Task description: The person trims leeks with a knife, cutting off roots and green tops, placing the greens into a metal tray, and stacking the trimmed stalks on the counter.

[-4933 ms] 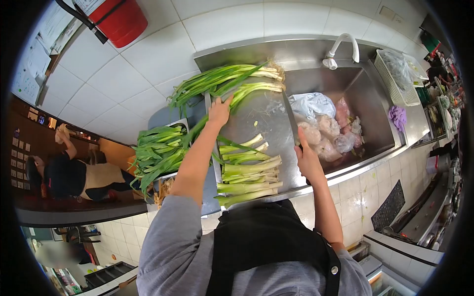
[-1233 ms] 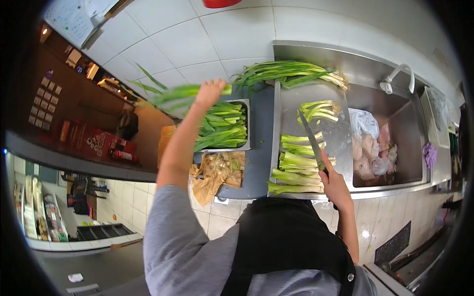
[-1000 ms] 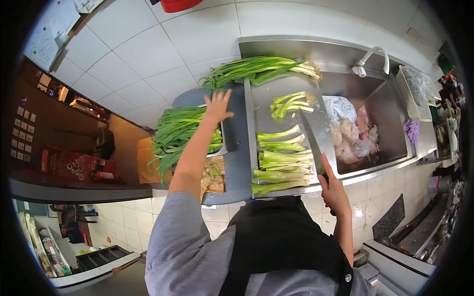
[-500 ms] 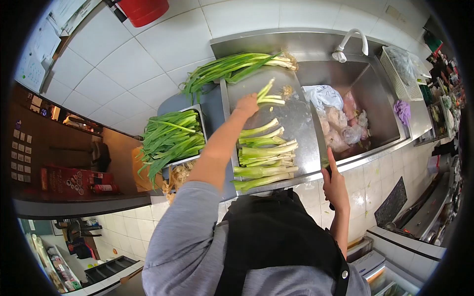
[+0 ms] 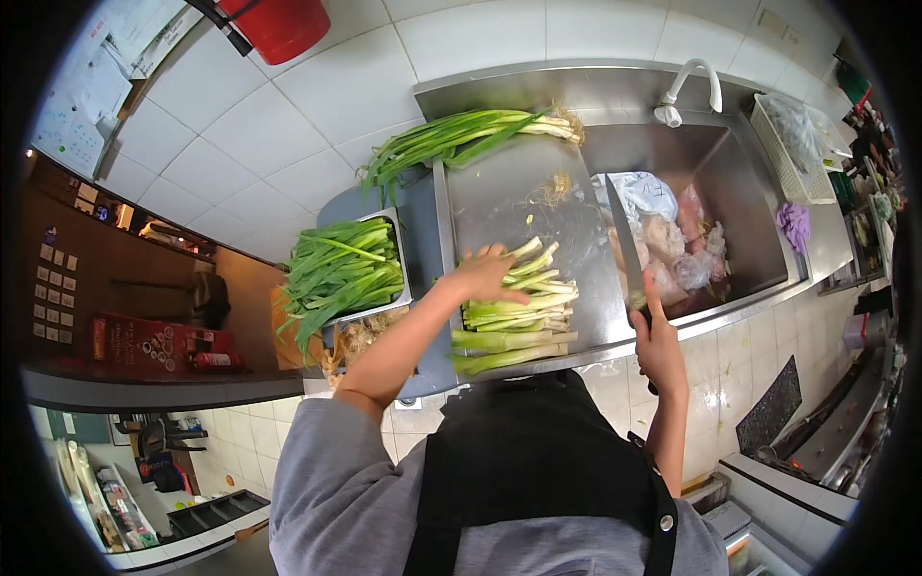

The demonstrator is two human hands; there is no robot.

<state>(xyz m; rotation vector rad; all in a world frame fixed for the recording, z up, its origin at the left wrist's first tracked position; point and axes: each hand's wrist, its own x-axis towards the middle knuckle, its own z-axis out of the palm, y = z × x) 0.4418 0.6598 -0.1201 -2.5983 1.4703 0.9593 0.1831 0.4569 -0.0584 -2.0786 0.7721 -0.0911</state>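
Observation:
My left hand (image 5: 483,276) rests across the upper end of a row of cut leek stalks (image 5: 514,339) on the steel drainboard (image 5: 600,302). Its fingers and thumb are spread over the stalks, and its underside is hidden. A long kitchen knife (image 5: 622,230) is in my right hand (image 5: 660,353), with the index finger stretched along it. The blade points up and away over the sink's left edge. Whole leeks (image 5: 471,137) with roots lie along the back of the drainboard. Root trimmings (image 5: 556,188) sit in its middle.
A metal tray (image 5: 401,259) of green leek tops (image 5: 346,267) stands at the left. To the right, the sink (image 5: 744,254) holds bagged pinkish pieces (image 5: 663,240) under a white faucet (image 5: 691,86). A white basket (image 5: 789,154) and purple cloth (image 5: 793,226) are beyond.
My left hand has come down toward me from the middle of the drainboard, and the leek stalks it held now lie with the row. My right hand still holds the knife, its blade more visible.

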